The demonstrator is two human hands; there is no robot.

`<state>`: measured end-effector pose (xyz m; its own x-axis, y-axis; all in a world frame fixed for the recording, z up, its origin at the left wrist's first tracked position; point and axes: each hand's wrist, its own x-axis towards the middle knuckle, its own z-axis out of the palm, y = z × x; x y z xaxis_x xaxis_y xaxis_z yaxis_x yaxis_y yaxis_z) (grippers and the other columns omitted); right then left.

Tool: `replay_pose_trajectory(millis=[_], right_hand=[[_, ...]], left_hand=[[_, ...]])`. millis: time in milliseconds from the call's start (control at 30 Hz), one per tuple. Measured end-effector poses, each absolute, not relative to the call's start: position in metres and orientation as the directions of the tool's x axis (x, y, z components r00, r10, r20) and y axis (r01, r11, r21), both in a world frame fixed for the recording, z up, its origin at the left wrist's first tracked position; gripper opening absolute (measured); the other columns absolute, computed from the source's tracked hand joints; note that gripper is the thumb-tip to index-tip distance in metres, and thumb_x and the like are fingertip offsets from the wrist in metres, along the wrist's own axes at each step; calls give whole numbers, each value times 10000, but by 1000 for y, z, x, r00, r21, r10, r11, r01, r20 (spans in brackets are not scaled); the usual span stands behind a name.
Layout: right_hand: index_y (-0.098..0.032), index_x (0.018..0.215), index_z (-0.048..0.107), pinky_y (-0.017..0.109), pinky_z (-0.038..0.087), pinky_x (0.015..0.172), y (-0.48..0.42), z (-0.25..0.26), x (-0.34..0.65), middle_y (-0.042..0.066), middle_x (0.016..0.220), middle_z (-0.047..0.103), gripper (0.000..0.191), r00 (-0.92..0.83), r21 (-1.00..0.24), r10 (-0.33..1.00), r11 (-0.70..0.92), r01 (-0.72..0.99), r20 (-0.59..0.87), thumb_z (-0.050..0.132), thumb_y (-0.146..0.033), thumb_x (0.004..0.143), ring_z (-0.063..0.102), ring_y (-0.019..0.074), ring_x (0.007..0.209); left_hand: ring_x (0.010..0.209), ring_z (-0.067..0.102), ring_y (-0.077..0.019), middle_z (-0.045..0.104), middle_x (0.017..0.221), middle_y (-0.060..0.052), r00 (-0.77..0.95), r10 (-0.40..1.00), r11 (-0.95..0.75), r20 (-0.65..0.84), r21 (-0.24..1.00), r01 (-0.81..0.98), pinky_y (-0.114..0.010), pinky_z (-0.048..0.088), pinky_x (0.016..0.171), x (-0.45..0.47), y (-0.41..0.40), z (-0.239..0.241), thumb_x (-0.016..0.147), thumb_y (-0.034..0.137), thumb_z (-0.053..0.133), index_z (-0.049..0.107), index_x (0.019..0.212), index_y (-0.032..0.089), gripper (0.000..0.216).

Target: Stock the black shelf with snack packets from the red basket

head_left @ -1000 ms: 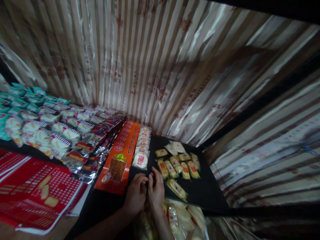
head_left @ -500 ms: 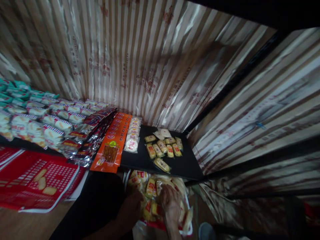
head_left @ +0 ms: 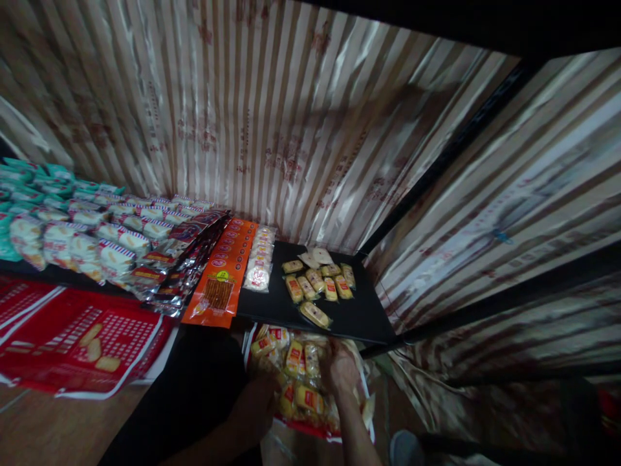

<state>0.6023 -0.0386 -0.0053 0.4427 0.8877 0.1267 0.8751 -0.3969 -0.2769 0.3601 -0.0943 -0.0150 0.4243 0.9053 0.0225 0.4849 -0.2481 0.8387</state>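
Note:
An opened red and white bag holds several wrapped yellow cakes below the front edge of the black shelf. My right hand reaches into the bag's right side with its fingers bent downward. Its fingertips are hidden in shadow among the pale wrappers. At the left side of the bag is my left hand, dark and close to the packets. Its fingers are too dim to make out. On the shelf above lie several loose wrapped cakes, one of them nearer the front edge.
Left along the shelf are white round packets, an orange snack bag, dark silvery packets, white packets and green ones. A red package lies lower left. Striped curtain and dark poles enclose the shelf.
My right hand has moved away from me toward the far right part of the bag, uncovering cakes in the middle. My left hand stays near the left side. The view has shifted slightly.

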Motion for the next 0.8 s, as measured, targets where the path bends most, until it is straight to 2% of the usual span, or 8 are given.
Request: replay_pose_trajectory(millis=[167,300,433,533,633,733,800], right_hand=[[-177,938,679,331,447,761,-37,-12,613,124,920,700,397,351,-350,916,-269,897,194,317,-310,842,632,240,874],[-178,895,665,354,434,829,-43,-11,614,125,921,683,350,266,-307,928,-181,934,261,341,-296,834,601,246,909],[-169,873,644,388,440,858,-58,-9,613,139,940,670,322,207,-296,907,-98,950,366,365,-329,849,584,259,941],[-166,881,618,390,464,850,-73,-4,610,144,987,665,316,234,-391,872,-53,919,431,374,-363,843,605,251,934],[-170,886,595,353,499,756,-86,8,603,146,1030,659,317,341,-531,855,-93,842,391,407,-418,825,639,231,843],[-176,867,595,322,498,689,-95,27,591,144,1008,674,336,455,-652,835,-162,741,310,429,-461,800,650,217,747],[-184,854,609,311,489,674,-97,41,581,127,939,696,341,518,-703,819,-217,677,246,438,-470,779,652,217,713]], left_hand=[[946,639,-205,696,982,-81,401,914,-273,65,828,489,-338,499,890,360,-96,-25,781,168,422,649,922,224,273],[961,633,-211,693,997,-89,403,912,-278,73,833,478,-336,493,890,361,-96,-23,793,176,415,645,915,230,266],[1024,610,-217,671,1068,-98,450,892,-271,32,835,478,-342,464,928,361,-94,-11,767,113,400,630,927,212,298],[980,615,-217,672,1008,-104,469,883,-269,-9,810,521,-344,468,901,362,-92,-3,767,91,381,624,898,188,292],[905,620,-207,665,926,-97,463,886,-240,-40,814,530,-328,480,854,363,-91,3,785,103,369,625,869,177,279],[984,596,-205,649,1024,-102,415,909,-167,-47,869,466,-330,446,922,366,-88,5,773,122,403,611,994,168,307],[1009,585,-213,628,1092,-113,346,934,-67,-91,906,419,-341,446,928,367,-83,8,738,144,467,556,1130,155,402]])
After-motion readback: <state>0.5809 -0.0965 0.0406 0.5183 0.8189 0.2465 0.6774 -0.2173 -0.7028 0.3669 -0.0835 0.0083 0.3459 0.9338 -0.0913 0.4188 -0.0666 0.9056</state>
